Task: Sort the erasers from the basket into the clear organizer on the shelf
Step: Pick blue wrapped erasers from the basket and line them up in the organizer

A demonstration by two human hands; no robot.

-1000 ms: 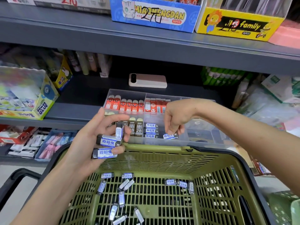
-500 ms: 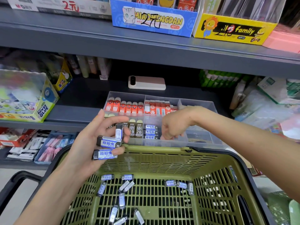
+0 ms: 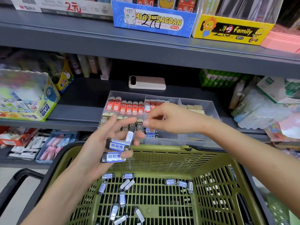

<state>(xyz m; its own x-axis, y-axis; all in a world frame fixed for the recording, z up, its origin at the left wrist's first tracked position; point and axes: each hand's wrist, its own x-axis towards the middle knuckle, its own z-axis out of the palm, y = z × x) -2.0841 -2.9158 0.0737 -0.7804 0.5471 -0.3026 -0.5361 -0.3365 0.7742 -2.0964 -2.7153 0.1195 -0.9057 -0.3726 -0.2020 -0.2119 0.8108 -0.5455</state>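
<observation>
Your right hand (image 3: 170,120) has lifted out of the organizer's front compartment and swung across toward your left hand (image 3: 97,143). Nearest you, below both hands, the green basket (image 3: 162,158) holds a scatter of loose erasers (image 3: 170,182) on its slatted floor, lying at all angles. Above its far rim, your left hand is curled round three erasers (image 3: 117,145). Two lie crosswise over the fingers, and the upright eraser (image 3: 131,135) stands on end against the fingertips, long axis pointing up.

Your right hand is empty, fingers (image 3: 146,122) stretched out and loosely apart, their tips just right of that upright one's top and a little higher. The hands are near but not touching. The next pick looks like a short reach leftward and down, and a pinch across the narrow sides would suit a piece standing on end.

Just beyond your hands, the clear organizer (image 3: 178,139) sits on the shelf, with blue-sleeved erasers (image 3: 151,131) stacked in a front compartment under your right fingers. That is likely the drop spot, and your right hand is nearer it. Farther back lies a phone (image 3: 146,82).
</observation>
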